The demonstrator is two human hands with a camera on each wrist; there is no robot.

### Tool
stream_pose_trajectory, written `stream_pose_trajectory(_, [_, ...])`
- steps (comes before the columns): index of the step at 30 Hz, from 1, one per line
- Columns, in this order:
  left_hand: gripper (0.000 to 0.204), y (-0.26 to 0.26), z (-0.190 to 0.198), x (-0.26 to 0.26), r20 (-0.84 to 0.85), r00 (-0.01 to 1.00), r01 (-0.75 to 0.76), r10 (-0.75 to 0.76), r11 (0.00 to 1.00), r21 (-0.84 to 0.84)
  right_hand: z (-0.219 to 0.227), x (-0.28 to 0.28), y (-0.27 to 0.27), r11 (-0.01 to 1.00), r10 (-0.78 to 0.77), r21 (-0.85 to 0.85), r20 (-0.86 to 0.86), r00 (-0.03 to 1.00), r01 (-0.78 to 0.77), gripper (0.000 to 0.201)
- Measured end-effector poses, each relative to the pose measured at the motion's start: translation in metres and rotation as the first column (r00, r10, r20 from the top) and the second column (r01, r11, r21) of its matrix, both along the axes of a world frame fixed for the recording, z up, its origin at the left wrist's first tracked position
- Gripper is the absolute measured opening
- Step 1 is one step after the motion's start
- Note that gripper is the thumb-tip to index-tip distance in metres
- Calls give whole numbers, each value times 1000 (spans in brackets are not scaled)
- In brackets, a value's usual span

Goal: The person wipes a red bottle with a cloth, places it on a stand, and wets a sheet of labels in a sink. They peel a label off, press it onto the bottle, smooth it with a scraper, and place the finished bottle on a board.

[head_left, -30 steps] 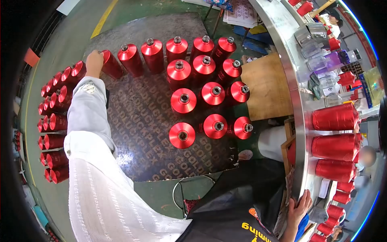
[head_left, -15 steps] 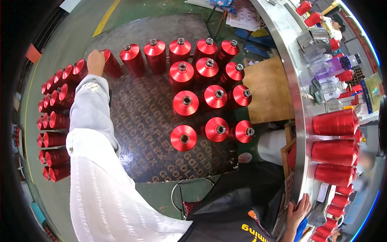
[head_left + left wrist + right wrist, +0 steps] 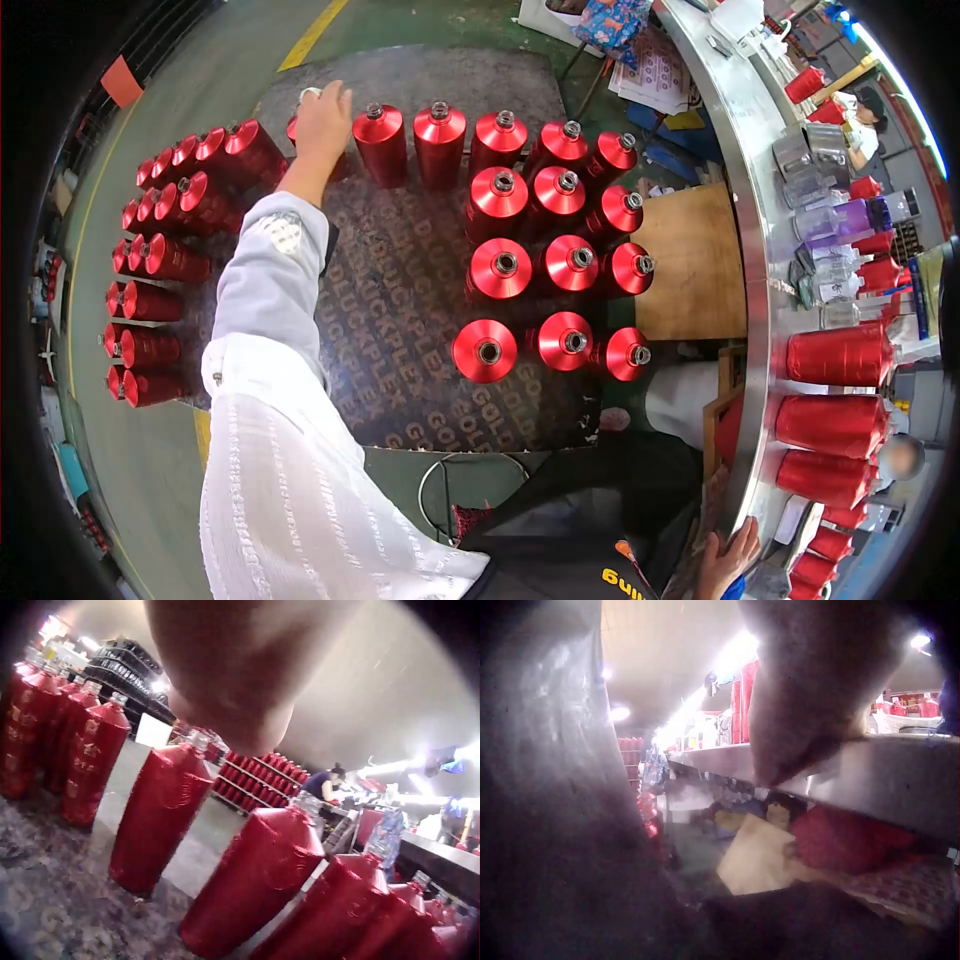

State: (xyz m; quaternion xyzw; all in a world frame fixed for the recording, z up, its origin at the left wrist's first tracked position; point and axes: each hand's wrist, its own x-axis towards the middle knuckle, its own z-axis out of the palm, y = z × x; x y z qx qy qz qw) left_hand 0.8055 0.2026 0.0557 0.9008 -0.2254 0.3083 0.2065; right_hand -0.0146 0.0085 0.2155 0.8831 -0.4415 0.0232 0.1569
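My left hand [image 3: 324,128] is over the top of a red bottle [image 3: 340,167] at the left end of the far row. The fingers look spread, and the bottle's neck is hidden behind them. In the left wrist view the blurred hand [image 3: 232,667] fills the top, with a red bottle [image 3: 161,817] standing just below it. More red bottles [image 3: 380,145] with clear necks line the dark printed board [image 3: 400,270] at its far and right sides. My right hand [image 3: 728,562] rests on the edge of the metal bench [image 3: 757,350].
Another group of red bottles [image 3: 205,200] stands at the left. Large red bottles [image 3: 840,355], clear glassware [image 3: 810,185] and a purple box [image 3: 835,220] are on the bench. A plywood panel [image 3: 690,265] lies beside the board. A person [image 3: 322,785] is in the background.
The head view has shifted left. My left hand was left of the end bottle, covering its neck; now it is over that bottle with fingers spread. The right hand stays at the bench edge.
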Motion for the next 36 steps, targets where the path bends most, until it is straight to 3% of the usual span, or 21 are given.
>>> stream_pose_trajectory(4, [29, -17, -1, -46, -60, 992, 97, -110, 975, -198, -1, -2, -1, 1000, -1, 2, -8, 1000, 1, 66])
stream_pose_trajectory(6, [28, -15, -8, -69, -73, 979, 164, -189, 949, -270, -2, -11, -2, 994, -47, 95, -1, 999, 46, 66])
stream_pose_trajectory(10, [26, 16, -26, -85, -137, 983, 84, -122, 964, -254, -2, -10, -1, 988, -59, 143, 12, 998, 56, 70])
stream_pose_trajectory(13, [25, 69, -42, -59, -79, 997, -44, 25, 969, -244, 1, 4, 3, 1000, -15, -1, -11, 1000, 15, 66])
stream_pose_trajectory(16, [33, 122, -43, -9, -96, 975, -219, 202, 950, -222, 3, 10, 5, 999, -37, 21, 2, 999, 37, 67])
stream_pose_trajectory(19, [57, 156, -18, 29, -280, 862, -424, 423, 904, 60, 7, 16, 7, 984, -97, 150, -11, 995, 98, 73])
stream_pose_trajectory(22, [63, 183, -30, 90, -241, 894, -348, 377, 925, 154, 4, 16, 2, 987, -71, 145, 25, 997, 66, 75])
stream_pose_trajectory(24, [65, 181, -22, 106, -364, 859, -297, 360, 929, 218, 4, 15, 0, 989, -27, 150, 49, 998, 20, 74])
stream_pose_trajectory(28, [64, 191, -46, 157, -414, 857, -240, 307, 949, 205, 6, 13, 0, 986, -24, 169, 46, 999, 16, 75])
stream_pose_trajectory(32, [61, 182, -44, 147, -430, 856, -239, 286, 958, 160, 7, 14, 0, 980, -56, 195, 47, 997, 46, 75])
stream_pose_trajectory(36, [42, 182, -27, 129, -429, 855, -224, 293, 953, 204, 5, 12, -2, 979, -63, 198, 58, 996, 50, 74])
